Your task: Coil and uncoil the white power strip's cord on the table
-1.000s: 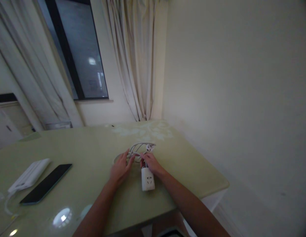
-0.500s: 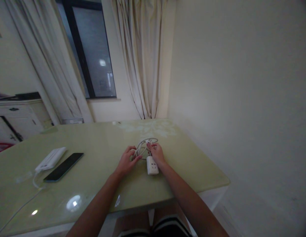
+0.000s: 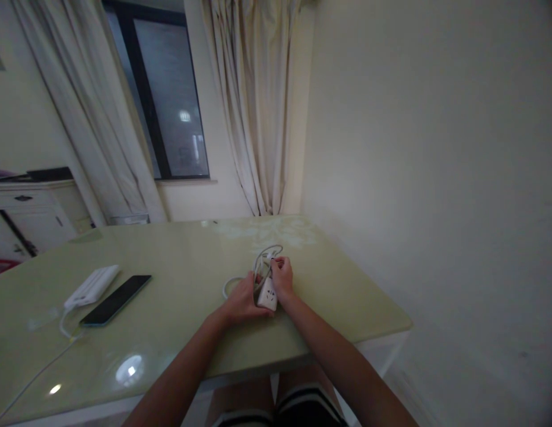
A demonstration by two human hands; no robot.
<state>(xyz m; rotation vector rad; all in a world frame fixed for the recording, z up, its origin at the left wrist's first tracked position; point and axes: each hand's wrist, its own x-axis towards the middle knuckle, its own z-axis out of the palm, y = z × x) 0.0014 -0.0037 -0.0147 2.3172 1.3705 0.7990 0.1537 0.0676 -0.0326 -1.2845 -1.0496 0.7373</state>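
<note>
— White socket block (image 3: 267, 295): where was it?
— Toward the right of the desk (image 3: 182, 267), tilted up and gripped by the left hand (image 3: 243, 301), which half a second before had lain on the cord (image 3: 266, 256).
— The right hand (image 3: 282, 277)?
— Closed on the cord, just behind the block.
— Counts?
— One block, one cord, one phone (image 3: 116, 299) and one power bank (image 3: 92, 286), both well to the left.

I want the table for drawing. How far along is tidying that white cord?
Partly done: some white cord is gathered in loops by the socket block. In hand: the left hand grips the block, the right hand pinches the cord. Left: a loose loop lies on the table.
</note>
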